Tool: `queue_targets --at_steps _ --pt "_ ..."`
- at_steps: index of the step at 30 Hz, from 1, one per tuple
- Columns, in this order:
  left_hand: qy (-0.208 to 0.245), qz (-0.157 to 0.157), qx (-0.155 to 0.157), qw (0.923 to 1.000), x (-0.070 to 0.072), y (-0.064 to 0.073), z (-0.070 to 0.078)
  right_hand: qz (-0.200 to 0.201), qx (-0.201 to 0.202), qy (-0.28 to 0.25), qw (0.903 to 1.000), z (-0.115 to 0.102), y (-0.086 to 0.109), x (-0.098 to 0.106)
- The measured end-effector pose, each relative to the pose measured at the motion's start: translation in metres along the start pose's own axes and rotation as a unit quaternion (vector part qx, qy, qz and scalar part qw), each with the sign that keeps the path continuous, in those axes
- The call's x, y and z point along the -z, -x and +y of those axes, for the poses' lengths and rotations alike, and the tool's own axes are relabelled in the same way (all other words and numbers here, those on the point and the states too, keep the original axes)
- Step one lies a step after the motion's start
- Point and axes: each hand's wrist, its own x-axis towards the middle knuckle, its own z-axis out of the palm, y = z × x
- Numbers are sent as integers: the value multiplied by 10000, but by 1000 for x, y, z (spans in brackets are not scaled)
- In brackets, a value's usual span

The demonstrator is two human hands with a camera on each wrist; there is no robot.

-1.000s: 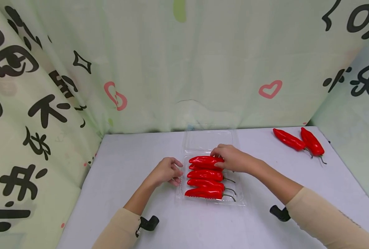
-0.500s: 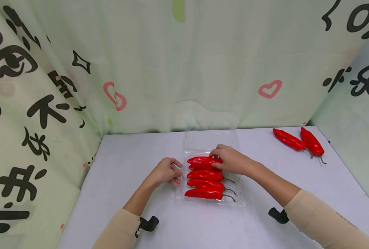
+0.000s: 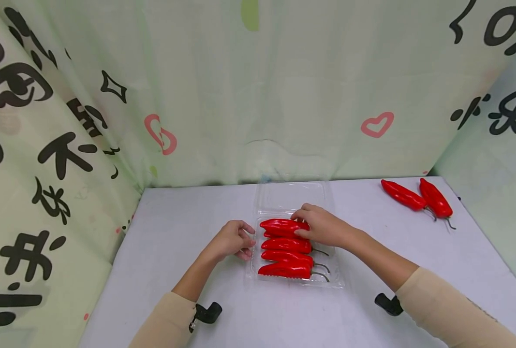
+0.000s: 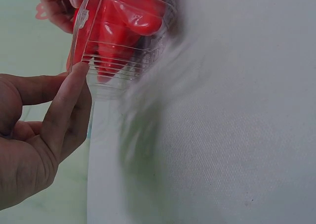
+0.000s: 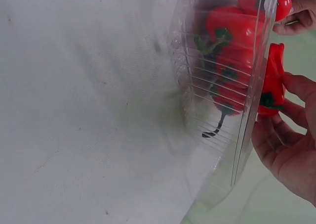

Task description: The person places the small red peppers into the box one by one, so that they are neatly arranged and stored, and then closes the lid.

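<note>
Laying-in step, I reckon: open clamshell (image 3: 335, 276) with a red chili pepper (image 3: 281, 224) held over its back part.

Going left to right, the left hand (image 3: 233, 240) pinches the clamshell's left rim (wrist view shows it better), the lid (image 3: 293, 195) lies folded open at the back, and at least four packed peppers (image 3: 287, 245) lie inside, stems rightward, rearmost partly hidden. The red chili pepper sits above that one, touching or not I can't tell, with the right hand (image 3: 323, 224) gripping its stem end between thumb and fingers. Two loose peppers (image 3: 402, 194) (image 3: 435, 198) lie near the tabletop's (image 3: 188, 217) far right corner. IMO the next move calls for easing it down level, then letting go without nudging its neighbours.
</note>
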Motion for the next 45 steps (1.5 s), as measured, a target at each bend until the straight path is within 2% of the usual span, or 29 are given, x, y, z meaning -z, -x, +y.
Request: queue_targets --at_steps 18,25,37,45 --pt "-10 18 30 10000 0 0 -1 14 -85 -119 9999 3 3 1" --pt "-45 44 31 10000 -1 0 0 273 -151 -232 9992 7 14 10" --pt "-103 48 5 9999 0 -1 0 1044 -329 -545 9925 41 41 18" --pt "-96 60 74 9999 0 -1 0 1184 -619 -492 9898 69 61 22"
